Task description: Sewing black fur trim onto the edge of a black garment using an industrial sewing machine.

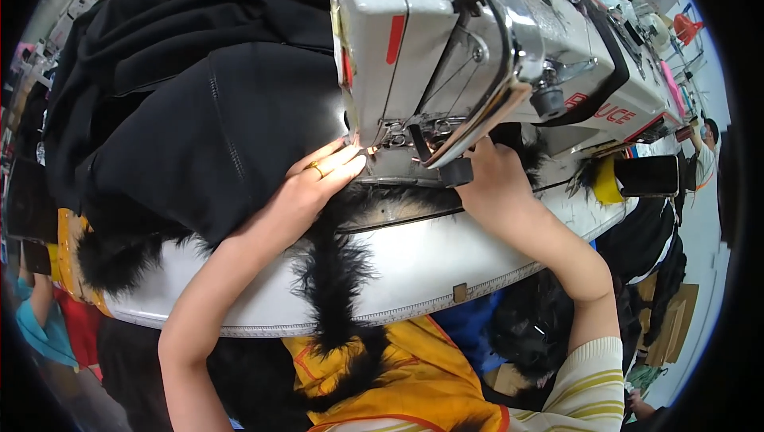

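Note:
A large piece of black fabric (270, 106) with a stitched seam spreads to the left of a white sewing machine (434, 42). My left hand (322, 177), a ring on one finger, grips the fabric's edge beside the lit needle area (378, 148), fingers pressed together. Black feather trim (334, 273) runs below that wrist and hangs over the table's front edge onto my lap. On the right, my right hand (497, 181) reaches in beside the machine's black knob (456, 172). Its fingertips are hidden behind the machine parts, so what they hold does not show.
The white table (422, 265) has a measuring tape (278, 330) along its curved front edge. A dark phone-like slab (649, 176) stands at the right by a yellow item (609, 181). More feather trim (119, 261) lies at the left. Other people are at both sides.

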The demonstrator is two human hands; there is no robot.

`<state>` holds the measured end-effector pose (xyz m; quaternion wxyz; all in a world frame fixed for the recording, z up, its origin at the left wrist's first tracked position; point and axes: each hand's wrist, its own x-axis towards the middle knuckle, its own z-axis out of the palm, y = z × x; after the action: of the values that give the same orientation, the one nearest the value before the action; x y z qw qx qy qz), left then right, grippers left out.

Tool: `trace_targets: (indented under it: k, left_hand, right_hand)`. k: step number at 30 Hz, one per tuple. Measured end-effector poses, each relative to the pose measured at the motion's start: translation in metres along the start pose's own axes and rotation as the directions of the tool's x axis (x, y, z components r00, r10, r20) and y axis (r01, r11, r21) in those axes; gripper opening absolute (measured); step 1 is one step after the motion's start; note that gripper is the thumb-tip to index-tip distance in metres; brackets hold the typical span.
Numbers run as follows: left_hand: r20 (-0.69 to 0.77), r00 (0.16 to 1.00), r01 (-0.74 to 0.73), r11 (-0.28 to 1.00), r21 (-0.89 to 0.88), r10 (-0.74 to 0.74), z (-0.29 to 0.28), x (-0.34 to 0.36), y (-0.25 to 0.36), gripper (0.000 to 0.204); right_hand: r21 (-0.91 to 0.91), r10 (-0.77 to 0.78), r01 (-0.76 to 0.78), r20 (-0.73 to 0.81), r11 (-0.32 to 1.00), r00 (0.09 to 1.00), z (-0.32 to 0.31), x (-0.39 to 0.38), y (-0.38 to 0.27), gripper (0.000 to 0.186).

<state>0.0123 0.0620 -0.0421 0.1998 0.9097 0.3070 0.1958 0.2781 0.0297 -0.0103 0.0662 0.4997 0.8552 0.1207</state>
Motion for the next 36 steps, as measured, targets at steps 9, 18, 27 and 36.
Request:
trace_targets:
  k: [9, 18, 27, 36]
  left_hand:
    - [-0.152, 0.988, -0.021, 1.000, 0.020, 0.024, 0.012, 0.003, 0.006, 0.056]
    - [-0.104, 0.992, -0.046, 0.976, 0.212, 0.069, 0.014, 0.001, 0.011, 0.045]
    - [0.157, 0.958, 0.195, 0.949, 0.246, -0.238, -0.021, 0.011, 0.042, 0.031]
    - [0.365, 0.888, -0.432, 0.780, 0.453, 0.279, -0.028, -0.004, 0.004, 0.041]
  right_hand:
    - [-0.009, -0.035, 0.034, -0.049, 0.999, 0.998, 0.008, 0.000, 0.006, 0.038]
    - [-0.064, -0.231, 0.241, 0.135, 0.968, 0.964, -0.020, 0.004, 0.009, 0.049]
    - [0.292, -0.055, -0.028, 0.271, 0.956, 0.961, -0.018, 0.033, 0.013, 0.029]
    - [0.049, -0.133, 0.128, 0.122, 0.991, 0.984, -0.015, -0.042, -0.003, 0.066]
